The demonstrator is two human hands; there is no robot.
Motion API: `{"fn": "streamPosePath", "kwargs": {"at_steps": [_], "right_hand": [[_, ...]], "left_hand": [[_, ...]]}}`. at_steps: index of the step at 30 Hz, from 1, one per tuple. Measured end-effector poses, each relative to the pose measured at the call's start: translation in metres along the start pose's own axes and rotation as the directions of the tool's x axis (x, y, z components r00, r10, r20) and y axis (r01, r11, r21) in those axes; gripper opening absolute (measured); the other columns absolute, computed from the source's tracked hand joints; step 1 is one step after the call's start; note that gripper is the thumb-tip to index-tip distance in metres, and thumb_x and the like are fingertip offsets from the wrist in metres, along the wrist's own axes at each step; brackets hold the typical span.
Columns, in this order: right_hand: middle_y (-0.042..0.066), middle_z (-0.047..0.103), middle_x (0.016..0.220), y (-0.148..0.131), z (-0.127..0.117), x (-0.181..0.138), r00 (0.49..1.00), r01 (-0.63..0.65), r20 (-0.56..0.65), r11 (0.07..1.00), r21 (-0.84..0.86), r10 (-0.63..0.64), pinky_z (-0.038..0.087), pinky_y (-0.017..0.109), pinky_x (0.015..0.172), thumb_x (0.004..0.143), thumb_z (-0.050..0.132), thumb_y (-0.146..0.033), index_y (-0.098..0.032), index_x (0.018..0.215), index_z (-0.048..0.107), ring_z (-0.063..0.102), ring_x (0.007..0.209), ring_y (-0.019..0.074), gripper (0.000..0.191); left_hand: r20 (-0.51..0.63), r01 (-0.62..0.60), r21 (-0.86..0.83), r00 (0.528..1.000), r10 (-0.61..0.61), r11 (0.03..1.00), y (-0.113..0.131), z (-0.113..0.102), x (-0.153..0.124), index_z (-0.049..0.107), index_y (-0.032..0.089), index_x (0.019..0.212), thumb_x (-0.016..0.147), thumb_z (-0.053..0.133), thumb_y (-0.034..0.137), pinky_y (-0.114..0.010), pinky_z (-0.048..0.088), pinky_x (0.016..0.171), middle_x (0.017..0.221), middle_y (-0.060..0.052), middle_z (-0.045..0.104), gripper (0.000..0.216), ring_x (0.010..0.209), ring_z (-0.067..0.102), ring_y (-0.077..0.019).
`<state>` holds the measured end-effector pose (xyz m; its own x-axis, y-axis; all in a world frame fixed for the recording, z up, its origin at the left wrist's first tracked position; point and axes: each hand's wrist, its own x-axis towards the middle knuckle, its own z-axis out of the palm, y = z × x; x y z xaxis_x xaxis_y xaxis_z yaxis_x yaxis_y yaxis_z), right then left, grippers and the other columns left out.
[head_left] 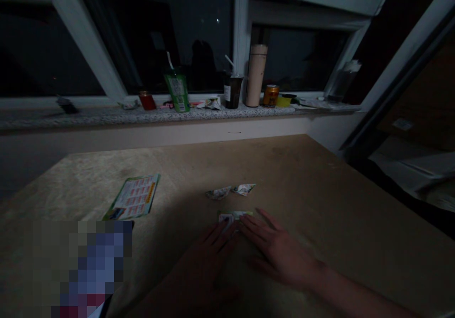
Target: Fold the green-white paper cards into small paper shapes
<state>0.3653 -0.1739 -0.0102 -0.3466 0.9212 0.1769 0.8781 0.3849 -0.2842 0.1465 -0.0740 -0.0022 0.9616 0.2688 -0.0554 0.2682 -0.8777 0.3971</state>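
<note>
A small printed piece of paper (pixel 227 217) with green edges lies flat on the table, partly covered by my fingers. My left hand (pixel 209 256) rests on its near left side, fingers stretched out; it is dim and in shadow. From the right, my right hand (pixel 273 247) lays its extended fingertips on the paper's right part, thumb apart. Just beyond the sheet sit two small folded paper shapes, the left one (pixel 218 193) and the right one (pixel 243 189), nearly touching. Both are printed in many colours.
A printed card (pixel 135 195) lies at the left of the brown table (pixel 284 166), beside a pixelated area. Along the windowsill (pixel 206 114) stand a green cup (pixel 177 91), a dark drink cup (pixel 232 91), a pink tumbler (pixel 256 76), an orange can (pixel 270 96) and a red jar (pixel 147 101).
</note>
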Motion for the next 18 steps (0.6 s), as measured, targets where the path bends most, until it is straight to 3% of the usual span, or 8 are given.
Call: {"fn": "streamPosePath", "kwargs": {"at_steps": [5,11,15,18], "right_hand": [[0.009,0.034,0.148,0.0001,-0.0064,-0.0019,0.996,-0.042,0.089,0.993,0.107,0.033,0.007,0.046,0.117,0.092,0.048,-0.043,-0.018,0.147,0.023,0.029,0.137,0.0206,0.065],[0.008,0.03,0.15,-0.0014,-0.0072,-0.0019,0.993,-0.057,0.103,0.996,0.071,0.05,0.007,0.049,0.116,0.092,0.048,-0.039,-0.02,0.147,0.021,0.024,0.139,0.0209,0.064],[0.008,0.015,0.155,-0.0015,-0.0012,-0.0048,0.993,-0.116,0.022,0.992,-0.047,0.117,0.01,0.054,0.114,0.089,0.052,-0.038,-0.022,0.143,0.033,0.013,0.142,0.0258,0.06],[0.009,0.015,0.155,-0.0009,0.0007,-0.0053,0.991,-0.136,-0.012,0.987,-0.082,0.135,0.013,0.057,0.112,0.088,0.055,-0.041,-0.023,0.138,0.042,0.013,0.141,0.0283,0.055]], "left_hand": [[0.001,0.003,-0.004,1.0,-0.003,1.0,0.0007,-0.001,0.0008,0.015,0.024,0.149,0.078,0.066,0.052,-0.049,0.022,0.111,0.155,-0.006,0.014,0.092,0.139,0.016,-0.0319],[0.008,-0.005,0.02,1.0,0.005,1.0,0.0002,-0.0005,0.0007,0.013,0.024,0.149,0.078,0.064,0.054,-0.05,0.023,0.111,0.155,-0.007,0.013,0.092,0.14,0.015,-0.0319],[0.032,0.029,0.026,0.999,-0.03,0.999,0.0026,-0.0019,0.0013,0.018,0.023,0.149,0.078,0.066,0.053,-0.049,0.023,0.111,0.155,-0.007,0.014,0.091,0.14,0.014,-0.0321],[0.023,0.015,0.016,1.0,-0.016,1.0,0.0015,-0.0007,0.0014,0.018,0.024,0.149,0.078,0.065,0.054,-0.051,0.022,0.11,0.155,-0.007,0.014,0.09,0.139,0.015,-0.0332]]}}
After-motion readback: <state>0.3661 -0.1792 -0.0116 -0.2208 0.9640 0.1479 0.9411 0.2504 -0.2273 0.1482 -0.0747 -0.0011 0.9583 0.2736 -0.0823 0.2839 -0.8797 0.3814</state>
